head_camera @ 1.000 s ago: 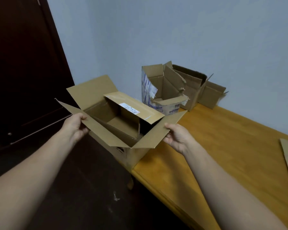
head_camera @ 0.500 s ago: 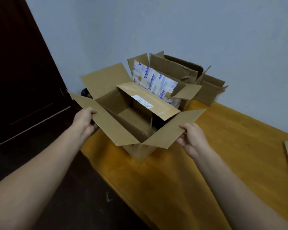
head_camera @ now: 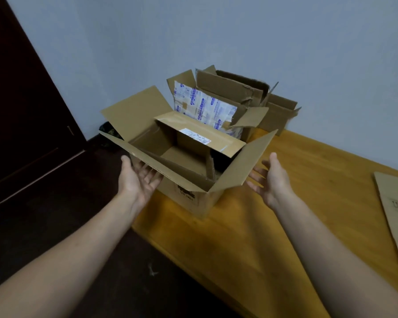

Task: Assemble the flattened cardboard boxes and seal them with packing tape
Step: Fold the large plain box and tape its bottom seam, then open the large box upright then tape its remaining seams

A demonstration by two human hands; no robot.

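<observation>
By the grey wall (head_camera: 239,31), a wooden table (head_camera: 251,237) bears boxes (head_camera: 189,196).

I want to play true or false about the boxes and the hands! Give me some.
1. The front box stands on the table with its top flaps open. True.
2. The left hand and right hand grip the flaps. False: both are open, palms up, gripping nothing.
3. Other boxes stand behind it by the wall. True.
4. The flat cardboard lies on the floor. False: it lies on the table.
</observation>
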